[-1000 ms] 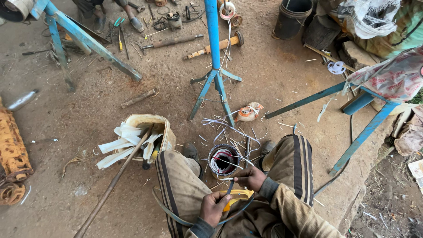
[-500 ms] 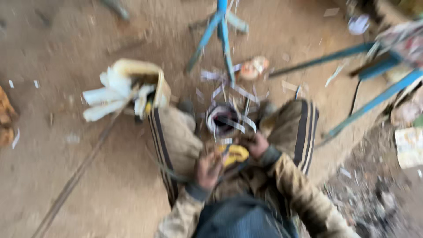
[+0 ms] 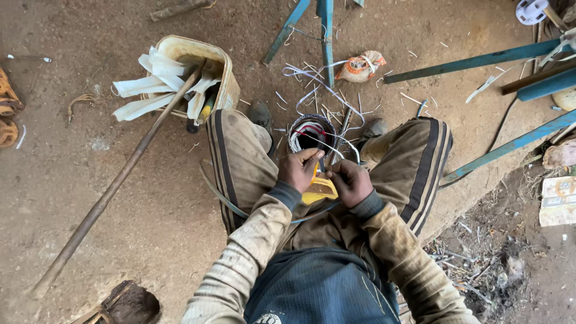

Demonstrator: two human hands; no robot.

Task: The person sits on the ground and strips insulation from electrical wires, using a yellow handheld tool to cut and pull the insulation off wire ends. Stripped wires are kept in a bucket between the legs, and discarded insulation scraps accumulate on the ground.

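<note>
1. My left hand (image 3: 298, 170) curls closed on the yellow tool (image 3: 319, 189), steadying it over my lap.
2. My right hand (image 3: 350, 182) is fisted; its grip I cannot tell.
3. The wire coil (image 3: 311, 133) sits between my knees, within reach.

The person sits with knees spread, both forearms in grimy sleeves angled inward to meet between the thighs. The left hand (image 3: 298, 170) is curled, knuckles up, fingers pinched closed. The right hand (image 3: 351, 182) sits just beside it, fingers folded into a closed grip.
</note>
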